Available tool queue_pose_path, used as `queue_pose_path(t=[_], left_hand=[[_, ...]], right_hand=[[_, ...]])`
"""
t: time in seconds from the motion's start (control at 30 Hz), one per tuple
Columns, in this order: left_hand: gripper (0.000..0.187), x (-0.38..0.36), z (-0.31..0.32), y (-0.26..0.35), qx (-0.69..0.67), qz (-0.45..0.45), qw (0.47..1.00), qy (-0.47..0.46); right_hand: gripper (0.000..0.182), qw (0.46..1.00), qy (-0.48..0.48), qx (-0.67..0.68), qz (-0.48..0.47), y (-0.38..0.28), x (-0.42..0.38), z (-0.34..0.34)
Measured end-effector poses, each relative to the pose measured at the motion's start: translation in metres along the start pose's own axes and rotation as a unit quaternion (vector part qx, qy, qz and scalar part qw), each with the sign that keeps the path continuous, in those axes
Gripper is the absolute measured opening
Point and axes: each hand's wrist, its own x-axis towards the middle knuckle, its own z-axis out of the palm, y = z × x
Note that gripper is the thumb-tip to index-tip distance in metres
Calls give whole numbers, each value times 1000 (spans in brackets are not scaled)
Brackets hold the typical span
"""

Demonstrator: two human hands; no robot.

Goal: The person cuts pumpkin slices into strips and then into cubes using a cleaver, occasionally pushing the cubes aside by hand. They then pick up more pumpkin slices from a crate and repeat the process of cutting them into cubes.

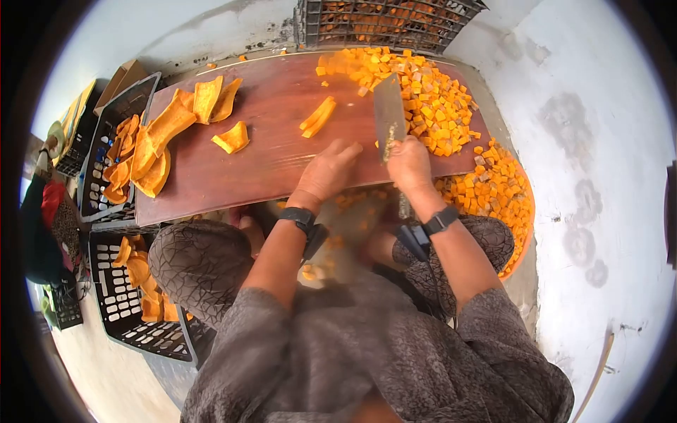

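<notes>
My right hand (410, 168) is closed round the handle end of a wide cleaver (388, 106), whose blade lies beside the pile of orange cubes (437, 106) on the red-brown board (268, 166). Bits of pulp cling to the blade. Over the board's near edge, my left hand (328, 170) has its fingers loosely bent and slightly apart, with nothing visible in them. Just beyond it lie long orange strips (319, 118). A small orange piece (233, 137) and larger curved orange slices (166, 132) rest on the board's left part.
Black crates with orange pieces stand left of the board (88, 190) and below it (113, 310). Another crate (388, 25) is behind the board. An orange tub (529, 218) full of cubes stands at the right, beside the white wall (599, 141). At far left hang dark and red cloths.
</notes>
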Motion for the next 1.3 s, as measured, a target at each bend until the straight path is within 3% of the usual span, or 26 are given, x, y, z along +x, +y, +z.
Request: queue_pose_path(t=[0.07,0.13,0.17,0.23,0.27,0.47,0.53,0.6,0.9,0.97,1.07,1.2,1.3], left_hand=[[21,-1,-1,3,-8,-8,999,32],[31,0,4,-9,41,-18,987,156],[31,0,5,-10,44,-20,986,159],[37,0,6,-10,143,-137,933,300],[39,1,5,-13,157,-175,920,313],[36,9,6,-30,202,-293,909,217],[33,10,3,-32,200,-289,914,205],[30,13,3,-36,198,-285,917,197],[22,5,1,-33,163,-182,942,229],[20,2,0,-30,10,-134,971,196],[11,-1,-3,-17,11,-80,988,132],[11,-6,2,-16,3,-99,988,119],[11,-6,1,-16,13,-60,991,116]], right_hand=[[30,999,-17,41,22,7,-2,-7],[32,995,-95,25,-22,2,-16,-19],[32,995,-97,26,-26,-2,-26,-24],[32,987,-94,-4,-129,-6,-47,-29],[32,986,-96,-3,-133,-3,-52,-26],[28,984,-161,-34,-63,9,-45,-30],[27,993,-68,-54,-82,26,-33,-24],[26,993,-64,-74,-71,34,-23,-25],[29,996,-91,-3,-10,47,-21,-15],[26,995,-55,11,-82,44,-24,-14],[27,991,-31,-33,-129,25,-29,-27],[26,992,-37,-43,-115,12,-33,-43],[26,992,-28,-50,-116,11,-36,-49]])
